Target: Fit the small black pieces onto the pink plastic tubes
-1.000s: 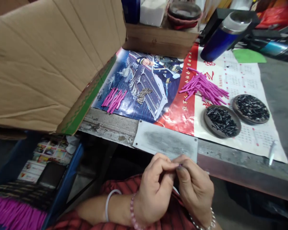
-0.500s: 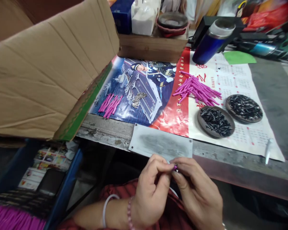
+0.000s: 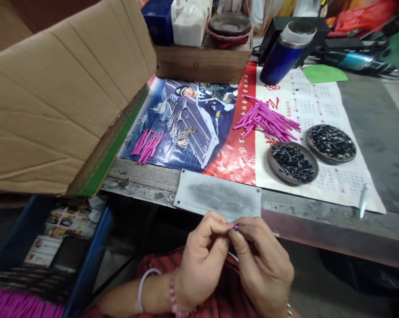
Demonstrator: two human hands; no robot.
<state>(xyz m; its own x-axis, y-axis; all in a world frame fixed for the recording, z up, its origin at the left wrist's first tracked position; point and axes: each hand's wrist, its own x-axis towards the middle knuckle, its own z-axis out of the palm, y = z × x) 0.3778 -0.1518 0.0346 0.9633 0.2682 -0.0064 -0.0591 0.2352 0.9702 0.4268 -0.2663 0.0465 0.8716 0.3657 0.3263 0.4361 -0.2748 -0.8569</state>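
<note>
Just past the table's front edge, my left hand [image 3: 202, 260] and my right hand [image 3: 264, 260] meet fingertip to fingertip in a pinch. Between them shows a small purple piece [image 3: 235, 227]; the fingers hide most of it, so its full shape cannot be made out. Beyond my hands, a smudged light-grey plate [image 3: 215, 194] is fixed at the table edge. Farther back are a heap of magenta sticks [image 3: 267, 119], a smaller group of magenta sticks [image 3: 148, 145] and a cluster of tiny silvery beads [image 3: 187, 136].
Two round dishes, the nearer dish [image 3: 275, 170] and the farther dish [image 3: 354, 154], hold small black pins. A blue tumbler [image 3: 279, 62] stands behind them, a white tube [image 3: 363, 201] lies at right. An open cardboard box [image 3: 70, 97] and a blue bin [image 3: 98, 247] flank the left.
The view has shifted slightly, so the table things sit a little farther left and up. Both hands stay pinched together around the purple piece, of which less shows now.
</note>
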